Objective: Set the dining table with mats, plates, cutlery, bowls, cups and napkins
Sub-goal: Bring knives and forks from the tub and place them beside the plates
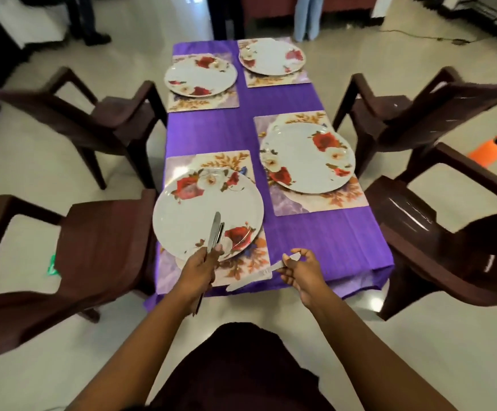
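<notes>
Already laid four mats (318,161) and plates (308,157); gripped bundled cutlery (215,234) in left hand (201,266), pinched one knife (263,272) in right hand (302,269); bowls, cups, napkins nowhere seen.

A faintly ribbed purple cloth (300,232) with a soft sheen covers the table. On it, glossy glazed plates (208,221) sit on smooth printed mats (315,203). Beside the table, dark brown plastic chairs (436,221) shine; the knives (214,235) are polished metal.

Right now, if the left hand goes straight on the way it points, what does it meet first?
Probably the nearest floral plate: the left hand holds its knives over that rim already, though height is unclear.
</notes>
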{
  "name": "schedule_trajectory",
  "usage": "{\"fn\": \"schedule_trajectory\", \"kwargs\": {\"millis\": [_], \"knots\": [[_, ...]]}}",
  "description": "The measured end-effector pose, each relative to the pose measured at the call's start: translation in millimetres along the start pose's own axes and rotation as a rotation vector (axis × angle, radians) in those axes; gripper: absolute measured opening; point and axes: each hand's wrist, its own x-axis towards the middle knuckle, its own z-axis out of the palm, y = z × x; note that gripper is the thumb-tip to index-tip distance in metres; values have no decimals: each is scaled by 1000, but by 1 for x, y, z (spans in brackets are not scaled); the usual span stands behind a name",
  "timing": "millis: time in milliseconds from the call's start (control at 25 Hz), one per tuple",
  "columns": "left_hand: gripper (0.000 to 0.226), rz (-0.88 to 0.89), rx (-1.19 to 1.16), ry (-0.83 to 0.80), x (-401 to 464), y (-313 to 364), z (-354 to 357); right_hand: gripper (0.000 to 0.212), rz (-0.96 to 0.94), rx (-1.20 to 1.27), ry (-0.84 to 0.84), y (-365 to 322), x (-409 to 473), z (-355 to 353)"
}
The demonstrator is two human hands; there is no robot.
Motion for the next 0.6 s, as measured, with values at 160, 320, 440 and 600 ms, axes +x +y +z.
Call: {"fn": "schedule_trajectory", "kwargs": {"millis": [160,320,440,600], "knots": [[25,0,59,120,-20,-28,-27,21,26,9,-2,11,-2,25],[27,-7,43,207,-17,-37,-49,24,44,-2,22,20,-6,48],[30,-24,48,155,-4,-36,-71,29,53,-17,16,21,-7,69],[28,-71,188,122,22,-44,-96,28,70,-66,13,26,-6,96]]}}
